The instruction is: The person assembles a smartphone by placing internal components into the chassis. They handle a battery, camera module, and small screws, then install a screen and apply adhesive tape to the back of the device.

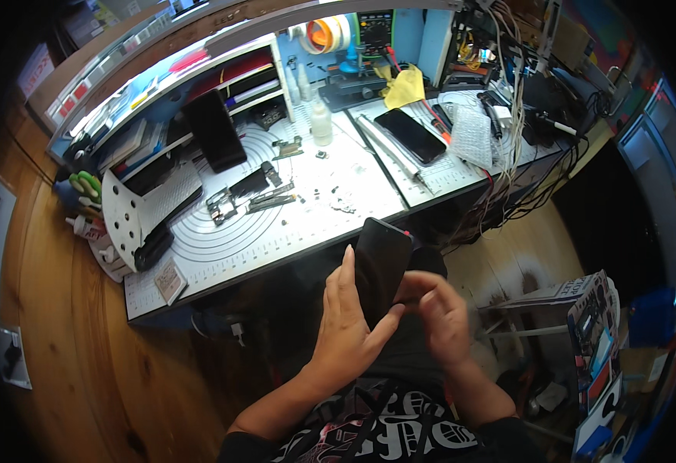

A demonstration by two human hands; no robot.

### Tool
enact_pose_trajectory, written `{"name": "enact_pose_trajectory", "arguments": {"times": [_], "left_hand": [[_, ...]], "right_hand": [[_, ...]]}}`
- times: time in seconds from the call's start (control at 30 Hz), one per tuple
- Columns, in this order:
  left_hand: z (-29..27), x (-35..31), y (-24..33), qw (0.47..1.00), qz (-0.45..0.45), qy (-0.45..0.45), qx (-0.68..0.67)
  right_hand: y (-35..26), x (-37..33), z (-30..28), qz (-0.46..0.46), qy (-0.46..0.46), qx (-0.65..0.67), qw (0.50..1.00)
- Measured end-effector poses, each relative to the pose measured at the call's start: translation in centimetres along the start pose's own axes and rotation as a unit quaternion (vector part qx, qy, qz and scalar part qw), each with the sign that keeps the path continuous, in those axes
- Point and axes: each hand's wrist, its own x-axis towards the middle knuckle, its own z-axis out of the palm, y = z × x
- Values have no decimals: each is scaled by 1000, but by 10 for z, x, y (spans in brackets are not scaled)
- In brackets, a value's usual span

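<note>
A dark smartphone [384, 262], its black screen facing up, is held over my lap, just off the bench's front edge. My left hand [345, 328] grips it from the left, with fingers along one long side and the thumb at the lower end. A small pink-red spot shows at the phone's upper right corner. Beside the phone's lower right edge is my right hand [444, 318], its fingers bent and smeared by motion. Some of those fingertips are hidden at the phone's edge, so I cannot tell whether they touch it.
On the white workbench mat [222, 258] lie several small phone parts [272, 202]. A black panel [214, 131] stands tilted behind them. Another phone [411, 135], a clear bottle [321, 125] and bubble wrap [473, 135] are farther back. Loose cables [511, 174] hang over the right edge.
</note>
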Motion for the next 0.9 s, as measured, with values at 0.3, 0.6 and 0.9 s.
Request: {"name": "enact_pose_trajectory", "arguments": {"times": [0.3,0.6,0.9], "left_hand": [[-44,-22,-18,923,-151,-67,-346],[-73,-43,-36,891,-142,-44,-430],[-78,-62,-39,875,-119,-37,-467]], "right_hand": [[16,-4,14,111,32,126,985],[14,-20,32,149,2,139,979],[4,-32,45,152,-6,111,982]]}}
